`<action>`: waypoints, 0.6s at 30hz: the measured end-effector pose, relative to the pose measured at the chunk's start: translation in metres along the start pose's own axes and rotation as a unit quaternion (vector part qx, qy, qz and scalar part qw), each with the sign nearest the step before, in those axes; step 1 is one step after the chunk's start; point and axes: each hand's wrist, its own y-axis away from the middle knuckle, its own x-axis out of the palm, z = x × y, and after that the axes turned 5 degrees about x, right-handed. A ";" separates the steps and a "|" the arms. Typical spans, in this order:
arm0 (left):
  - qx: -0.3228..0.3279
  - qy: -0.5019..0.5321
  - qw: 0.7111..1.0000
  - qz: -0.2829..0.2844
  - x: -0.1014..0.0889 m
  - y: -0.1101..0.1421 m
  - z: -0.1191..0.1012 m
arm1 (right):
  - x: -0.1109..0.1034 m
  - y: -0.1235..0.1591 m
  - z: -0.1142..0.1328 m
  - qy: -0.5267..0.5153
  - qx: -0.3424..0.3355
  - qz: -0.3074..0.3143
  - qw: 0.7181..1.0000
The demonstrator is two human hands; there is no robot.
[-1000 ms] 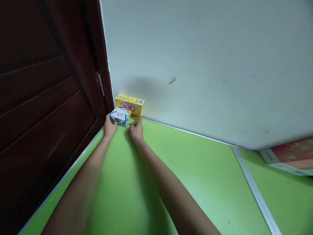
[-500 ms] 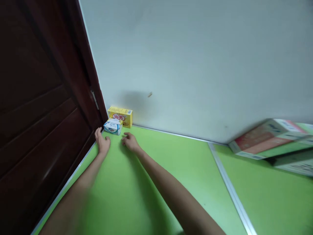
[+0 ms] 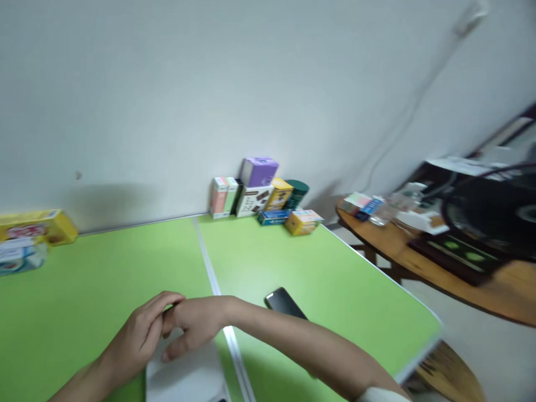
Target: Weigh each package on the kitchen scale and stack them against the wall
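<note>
My left hand (image 3: 136, 338) and my right hand (image 3: 195, 324) meet low in the middle of the view, over the green table (image 3: 104, 279). The left hand's fingers are loosely stretched and rest against the right hand's fingers. My right hand is loosely bent with its thumb pointing down at a flat white sheet-like object (image 3: 186, 379) under both hands. Neither hand holds anything that I can see. A black phone (image 3: 283, 302) lies just beyond my right forearm. A yellow box (image 3: 37, 226) and a white-and-blue box (image 3: 19, 257) stand at the far left by the wall.
Several small boxes (image 3: 259, 195) are piled against the wall at the back middle. A metal seam (image 3: 205, 257) splits the green top. To the right stands a round wooden table (image 3: 422, 251) with clutter and dark equipment (image 3: 489, 215). The green table's right edge (image 3: 389, 276) drops to the floor.
The view has swung right, away from the door corner. Both hands have let go of the white-and-blue box and pulled back near me, now touching each other over the white sheet.
</note>
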 end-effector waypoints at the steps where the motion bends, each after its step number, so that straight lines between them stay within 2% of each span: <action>1: 0.001 0.019 1.000 0.025 0.012 -0.013 -0.017 | 0.002 0.027 -0.004 -0.008 0.000 -0.025 1.000; 5: 0.046 0.079 0.991 0.098 0.066 -0.064 -0.082 | 0.015 0.129 -0.022 -0.055 0.016 -0.136 0.989; 8: 0.086 0.111 0.982 0.128 0.103 -0.100 -0.122 | 0.025 0.191 -0.037 -0.115 -0.002 -0.214 0.970; 11: 0.083 0.131 0.977 0.147 0.139 -0.137 -0.143 | 0.031 0.234 -0.066 -0.184 -0.030 -0.264 0.946; 13: 0.048 0.153 0.975 0.152 0.165 -0.166 -0.144 | 0.032 0.251 -0.098 -0.240 -0.024 -0.301 0.922; 15: 0.004 0.187 0.972 0.142 0.192 -0.199 -0.134 | 0.032 0.263 -0.140 -0.302 0.005 -0.387 0.871; 16: -0.020 0.207 0.970 0.129 0.206 -0.216 -0.127 | 0.030 0.267 -0.164 -0.328 0.026 -0.456 0.827; 17: -0.047 0.229 0.966 0.113 0.219 -0.233 -0.120 | 0.028 0.271 -0.188 -0.341 0.053 -0.543 0.766; 18: -0.075 0.248 0.961 0.098 0.231 -0.250 -0.112 | 0.025 0.275 -0.213 -0.339 0.085 -0.632 0.691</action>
